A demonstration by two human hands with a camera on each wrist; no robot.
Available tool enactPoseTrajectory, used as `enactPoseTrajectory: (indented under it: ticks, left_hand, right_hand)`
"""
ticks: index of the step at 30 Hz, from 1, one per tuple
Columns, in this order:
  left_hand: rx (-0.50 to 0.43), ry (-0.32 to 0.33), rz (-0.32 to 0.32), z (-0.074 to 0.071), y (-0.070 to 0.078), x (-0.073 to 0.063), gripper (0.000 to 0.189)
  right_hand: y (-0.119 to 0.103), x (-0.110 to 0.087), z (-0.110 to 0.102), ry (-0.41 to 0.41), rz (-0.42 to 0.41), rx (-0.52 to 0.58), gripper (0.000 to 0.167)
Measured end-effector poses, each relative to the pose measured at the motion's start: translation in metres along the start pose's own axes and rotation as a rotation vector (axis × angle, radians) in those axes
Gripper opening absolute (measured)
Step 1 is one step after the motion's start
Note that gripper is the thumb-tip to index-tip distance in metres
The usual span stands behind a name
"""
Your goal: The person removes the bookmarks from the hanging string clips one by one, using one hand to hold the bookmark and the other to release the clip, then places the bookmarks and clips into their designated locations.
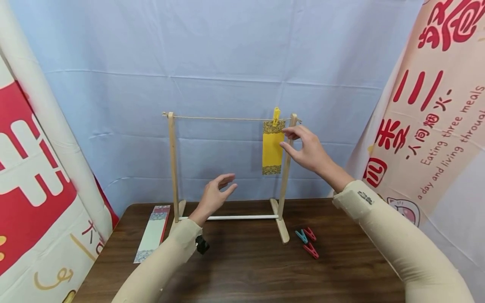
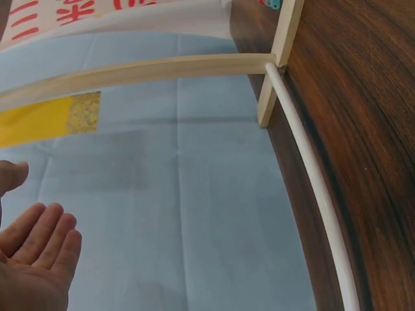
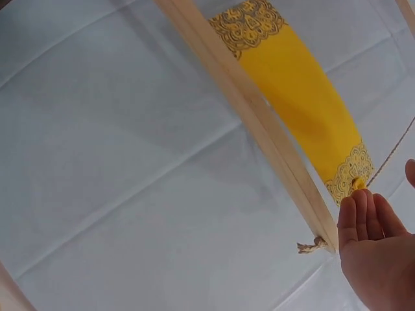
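A yellow card [image 1: 272, 150] with dark lace-patterned ends hangs from the string [image 1: 223, 118] of a wooden frame, near its right post. A yellow clothespin [image 1: 276, 116] pins the card's top edge to the string. Just right of the card, my right hand [image 1: 307, 148] is held up with thumb and fingers apart and nothing between them. My left hand [image 1: 213, 196] hovers in front of the frame's lower middle, fingers loosely bent and holding nothing. In the left wrist view, the left palm [image 2: 35, 272] shows bare; the card's lower end appears beyond it.
On the table [image 1: 250, 269], a pale lace-edged card [image 1: 152, 235] lies at left, overlapping reddish ones. A blue clothespin [image 1: 302, 236] and two red clothespins [image 1: 311, 251] lie right of the frame's foot [image 1: 282, 231]. A white rod [image 1: 242, 217] joins the posts low down.
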State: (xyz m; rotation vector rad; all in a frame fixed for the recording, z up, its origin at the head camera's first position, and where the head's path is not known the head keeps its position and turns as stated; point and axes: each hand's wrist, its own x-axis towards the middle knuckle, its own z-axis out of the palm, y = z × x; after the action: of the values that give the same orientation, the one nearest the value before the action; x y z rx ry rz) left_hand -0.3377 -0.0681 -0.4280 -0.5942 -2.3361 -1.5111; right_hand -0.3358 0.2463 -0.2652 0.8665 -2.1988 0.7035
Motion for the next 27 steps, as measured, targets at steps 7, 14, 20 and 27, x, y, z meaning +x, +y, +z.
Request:
enactPoseTrajectory:
  ticks: [7, 14, 20, 27]
  left_hand:
    - [-0.010, -0.011, -0.010, 0.004, -0.002, 0.005, 0.045]
    - [-0.018, -0.008, -0.017, 0.006, -0.006, 0.011, 0.044]
    - [-0.003, -0.011, 0.001, 0.010, -0.004, 0.014, 0.045]
    - [-0.018, -0.023, 0.012, 0.019, 0.001, 0.018, 0.045]
  right_hand:
    - [-0.001, 0.011, -0.005, 0.030, -0.037, 0.010, 0.038]
    - [-0.001, 0.021, -0.011, 0.039, -0.035, -0.020, 0.040]
    - [-0.002, 0.028, -0.015, 0.046, -0.052, -0.022, 0.040]
    - [0.000, 0.036, -0.020, 0.054, -0.065, -0.022, 0.040]
